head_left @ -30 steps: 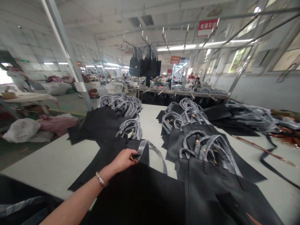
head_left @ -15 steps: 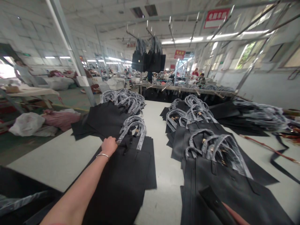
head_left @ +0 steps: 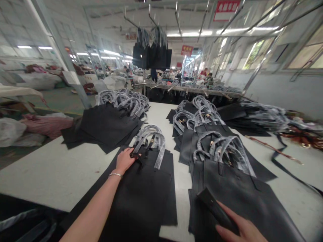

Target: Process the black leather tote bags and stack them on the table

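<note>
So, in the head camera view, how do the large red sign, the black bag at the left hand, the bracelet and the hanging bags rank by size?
1. Black bag at the left hand
2. Hanging bags, together
3. Large red sign
4. Bracelet

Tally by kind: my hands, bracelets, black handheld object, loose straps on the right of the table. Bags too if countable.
Hands (left hand, right hand): 2
Bracelet: 1
Black handheld object: 1
Brown strap: 1
Black strap: 1
Total: 6
Black bags: overlapping, not countable
</note>
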A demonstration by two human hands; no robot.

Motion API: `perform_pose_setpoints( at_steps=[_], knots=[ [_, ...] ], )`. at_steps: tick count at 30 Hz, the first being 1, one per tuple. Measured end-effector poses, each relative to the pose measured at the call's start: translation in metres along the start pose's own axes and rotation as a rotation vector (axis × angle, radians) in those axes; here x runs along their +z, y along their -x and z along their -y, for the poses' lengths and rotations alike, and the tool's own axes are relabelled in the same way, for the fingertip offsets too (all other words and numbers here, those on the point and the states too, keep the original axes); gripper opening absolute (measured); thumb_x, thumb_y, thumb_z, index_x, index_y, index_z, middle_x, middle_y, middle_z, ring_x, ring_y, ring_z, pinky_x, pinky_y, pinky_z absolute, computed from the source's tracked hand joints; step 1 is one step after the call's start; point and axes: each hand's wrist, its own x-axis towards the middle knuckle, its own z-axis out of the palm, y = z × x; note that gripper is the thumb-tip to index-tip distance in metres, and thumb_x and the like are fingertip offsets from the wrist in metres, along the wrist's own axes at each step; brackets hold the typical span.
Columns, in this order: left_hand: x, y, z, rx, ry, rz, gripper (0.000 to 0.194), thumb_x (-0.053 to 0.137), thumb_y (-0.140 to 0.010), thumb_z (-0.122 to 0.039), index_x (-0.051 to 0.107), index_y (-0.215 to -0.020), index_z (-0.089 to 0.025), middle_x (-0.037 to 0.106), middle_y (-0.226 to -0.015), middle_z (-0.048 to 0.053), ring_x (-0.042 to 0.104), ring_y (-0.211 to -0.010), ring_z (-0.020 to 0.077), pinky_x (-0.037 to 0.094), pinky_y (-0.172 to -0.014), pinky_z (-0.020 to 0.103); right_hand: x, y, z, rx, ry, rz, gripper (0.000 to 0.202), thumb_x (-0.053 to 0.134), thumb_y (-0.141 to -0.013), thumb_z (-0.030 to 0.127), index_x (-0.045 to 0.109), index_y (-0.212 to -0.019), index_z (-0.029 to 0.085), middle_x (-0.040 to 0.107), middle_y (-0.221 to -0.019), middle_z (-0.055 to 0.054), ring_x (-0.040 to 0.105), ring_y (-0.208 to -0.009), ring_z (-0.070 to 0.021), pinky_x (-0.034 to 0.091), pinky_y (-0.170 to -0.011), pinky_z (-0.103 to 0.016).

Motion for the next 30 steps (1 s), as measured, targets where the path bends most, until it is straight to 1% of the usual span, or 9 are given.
perform_pose_setpoints(
  at_steps=[2, 4, 8, 13, 17, 19, 22, 24, 30],
  knots=[
    [0.004, 0.019, -0.019, 0.087, 0.032, -0.012, 0.059, 0.048, -0.083, -0.065, 0.058, -0.119, -0.02, 0.058, -0.125, 0.008, 0.058, -0.105, 0.0272, 0.043, -0.091, 0.035, 0.001, 0.001, 0.015, 0.024, -0.043, 0.092, 0.067, 0.055, -0.082, 0.042, 0.042, -0.143, 0.016, 0.074, -0.089, -0.005, 0.064, -0.046, -0.0176, 0.051, -0.043, -0.024],
    [0.007, 0.039, -0.039, 0.162, 0.052, -0.024, 0.057, 0.049, -0.083, -0.063, 0.058, -0.119, -0.02, 0.059, -0.124, 0.008, 0.058, -0.105, 0.0271, 0.043, -0.092, 0.036, 0.002, 0.003, 0.024, 0.025, -0.095, 0.183, 0.064, 0.055, -0.084, 0.038, 0.04, -0.143, 0.017, 0.071, -0.079, -0.002, 0.059, -0.039, -0.0131, 0.043, -0.036, -0.019],
    [0.009, 0.07, -0.069, 0.214, 0.07, -0.037, 0.057, 0.051, -0.084, -0.06, 0.055, -0.122, -0.018, 0.058, -0.125, 0.01, 0.057, -0.106, 0.0282, 0.043, -0.093, 0.039, -0.001, 0.007, 0.034, 0.078, -0.167, 0.325, 0.053, 0.057, -0.083, 0.03, 0.05, -0.134, 0.021, 0.061, -0.067, 0.004, 0.055, -0.038, -0.0092, 0.037, -0.031, -0.014],
    [-0.001, 0.088, -0.09, 0.187, 0.017, -0.054, 0.056, 0.055, -0.084, -0.05, 0.051, -0.128, -0.015, 0.05, -0.135, 0.015, 0.047, -0.121, 0.0356, 0.036, -0.101, 0.05, -0.002, 0.01, 0.039, 0.135, -0.22, 0.472, 0.039, 0.056, -0.081, 0.024, 0.059, -0.119, 0.02, 0.056, -0.064, 0.005, 0.05, -0.034, -0.0068, 0.036, -0.028, -0.012],
    [-0.024, 0.112, -0.117, 0.123, -0.031, -0.173, 0.057, 0.059, -0.08, -0.025, 0.045, -0.134, -0.014, 0.022, -0.153, 0.018, 0.027, -0.135, 0.0422, 0.018, -0.107, 0.065, 0.002, 0.01, 0.04, 0.162, -0.165, 0.434, 0.037, 0.056, -0.082, 0.027, 0.057, -0.119, 0.019, 0.055, -0.062, 0.006, 0.05, -0.034, -0.0075, 0.037, -0.027, -0.012],
    [-0.031, 0.126, -0.133, 0.25, 0.048, -0.161, 0.058, 0.057, -0.078, -0.018, 0.044, -0.134, -0.015, 0.015, -0.156, 0.015, 0.022, -0.139, 0.0378, 0.014, -0.112, 0.061, 0.004, 0.01, 0.041, 0.167, -0.153, 0.428, 0.034, 0.055, -0.083, 0.029, 0.058, -0.116, 0.019, 0.054, -0.062, 0.006, 0.05, -0.034, -0.0075, 0.037, -0.027, -0.012],
    [-0.029, 0.144, -0.152, 0.618, 0.24, 0.082, 0.05, 0.058, -0.081, -0.027, 0.048, -0.13, -0.02, 0.029, -0.152, 0.01, 0.026, -0.139, 0.0291, 0.024, -0.113, 0.05, 0.009, 0.008, 0.043, 0.153, -0.136, 0.417, 0.034, 0.054, -0.085, 0.032, 0.058, -0.117, 0.02, 0.055, -0.062, 0.005, 0.05, -0.033, -0.0082, 0.038, -0.027, -0.014],
    [-0.022, 0.152, -0.159, 0.747, 0.304, 0.238, 0.043, 0.06, -0.082, -0.033, 0.052, -0.123, -0.023, 0.04, -0.146, 0.008, 0.029, -0.138, 0.0273, 0.027, -0.112, 0.048, 0.013, 0.004, 0.044, 0.106, -0.1, 0.378, 0.041, 0.054, -0.086, 0.034, 0.054, -0.125, 0.02, 0.058, -0.063, 0.004, 0.053, -0.034, -0.0097, 0.039, -0.028, -0.015],
    [-0.01, 0.158, -0.164, 0.699, 0.337, 0.264, 0.023, 0.062, -0.082, -0.034, 0.057, -0.1, -0.021, 0.045, -0.142, 0.008, 0.026, -0.139, 0.0274, 0.022, -0.114, 0.05, 0.003, -0.006, 0.041, 0.013, 0.049, -0.024, 0.058, 0.055, -0.088, 0.04, 0.043, -0.139, 0.016, 0.065, -0.06, 0.002, 0.062, -0.041, -0.0155, 0.05, -0.045, -0.022]
  ],
)
